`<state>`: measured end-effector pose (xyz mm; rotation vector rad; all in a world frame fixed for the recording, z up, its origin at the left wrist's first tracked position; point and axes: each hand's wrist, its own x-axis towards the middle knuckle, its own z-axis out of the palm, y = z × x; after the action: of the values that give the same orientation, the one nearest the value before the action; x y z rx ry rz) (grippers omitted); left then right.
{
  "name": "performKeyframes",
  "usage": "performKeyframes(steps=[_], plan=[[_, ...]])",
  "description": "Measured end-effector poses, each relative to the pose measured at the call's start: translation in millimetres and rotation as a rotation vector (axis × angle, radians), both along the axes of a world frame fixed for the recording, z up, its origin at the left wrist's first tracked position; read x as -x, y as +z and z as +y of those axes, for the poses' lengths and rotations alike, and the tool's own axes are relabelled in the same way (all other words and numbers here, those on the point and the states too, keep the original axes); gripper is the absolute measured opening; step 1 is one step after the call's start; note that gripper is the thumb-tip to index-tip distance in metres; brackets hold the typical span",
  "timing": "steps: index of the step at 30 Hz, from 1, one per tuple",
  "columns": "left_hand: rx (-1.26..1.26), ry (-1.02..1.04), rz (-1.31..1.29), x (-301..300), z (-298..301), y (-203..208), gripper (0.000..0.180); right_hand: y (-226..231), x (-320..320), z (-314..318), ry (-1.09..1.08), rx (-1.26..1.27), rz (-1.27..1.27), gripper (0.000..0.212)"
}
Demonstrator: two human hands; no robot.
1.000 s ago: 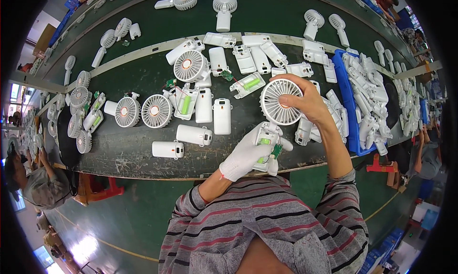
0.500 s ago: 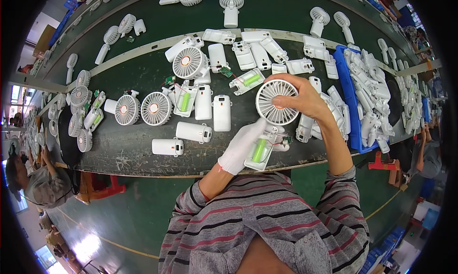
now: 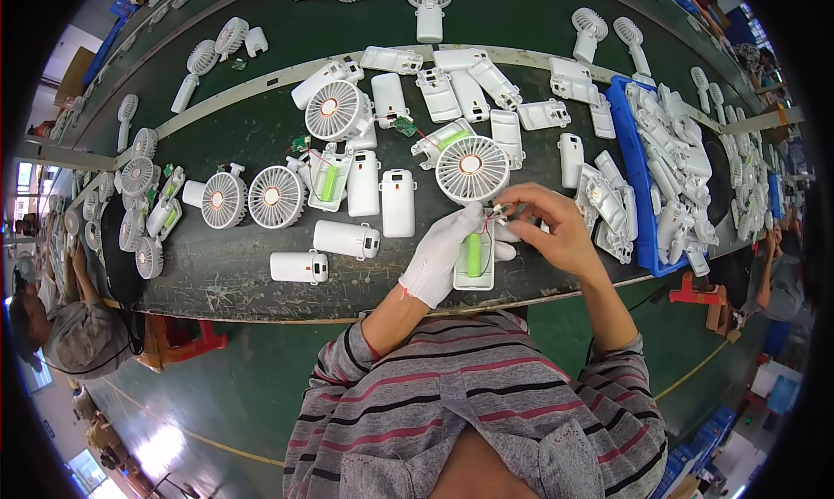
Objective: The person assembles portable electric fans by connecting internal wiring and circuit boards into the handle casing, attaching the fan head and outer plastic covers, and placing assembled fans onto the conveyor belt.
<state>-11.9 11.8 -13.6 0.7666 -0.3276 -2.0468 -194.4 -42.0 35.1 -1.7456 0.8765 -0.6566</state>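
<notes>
My left hand [image 3: 434,257], in a white glove, grips an opened white handheld fan near the table's front edge. Its round fan head [image 3: 492,169] points away from me, with an orange hub. In the open handle shell [image 3: 467,284] lies a green cylindrical battery [image 3: 473,254], with thin wires running from it. My bare right hand [image 3: 560,234] bends its fingers at the top of the handle, pinching the small circuit board [image 3: 499,212] with its wires. The fingers partly hide that board.
A blue bin [image 3: 638,182] heaped with white shells stands to the right. Left of my hands lie white handle covers [image 3: 347,238], fan heads [image 3: 276,197] and another opened fan with a battery [image 3: 328,183]. More shells [image 3: 439,95] lie beyond. A person [image 3: 78,317] sits far left.
My right hand has let go of the fan head and moved down to the wires and circuit board. The fan has turned more upright and shifted slightly left in my left hand.
</notes>
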Motion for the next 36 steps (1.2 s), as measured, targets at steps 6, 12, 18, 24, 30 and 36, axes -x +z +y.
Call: performKeyframes(steps=[6, 12, 18, 24, 30, 36], plan=[[-0.113, -0.012, 0.041, 14, 2, -3, 0.037, -27, 4, 5, -0.131, -0.341, -0.196, 0.020], [-0.161, 0.079, 0.195, 14, 6, -27, 0.031, -38, 2, 2, -0.065, -0.549, -0.291, 0.023], [-0.123, 0.113, 0.225, 10, 7, -48, 0.030, -40, -5, 11, -0.117, -0.182, -0.030, 0.024], [-0.137, 0.166, 0.268, 15, 7, -43, 0.030, -41, -19, 22, -0.345, 0.473, 0.091, 0.025], [-0.129, 0.175, 0.266, 11, 6, -42, 0.028, -43, -17, 32, -0.213, 0.668, 0.090, 0.015], [-0.194, 0.179, 0.191, 12, 7, -39, 0.022, -42, -12, 41, -0.142, 0.667, 0.245, 0.011]])
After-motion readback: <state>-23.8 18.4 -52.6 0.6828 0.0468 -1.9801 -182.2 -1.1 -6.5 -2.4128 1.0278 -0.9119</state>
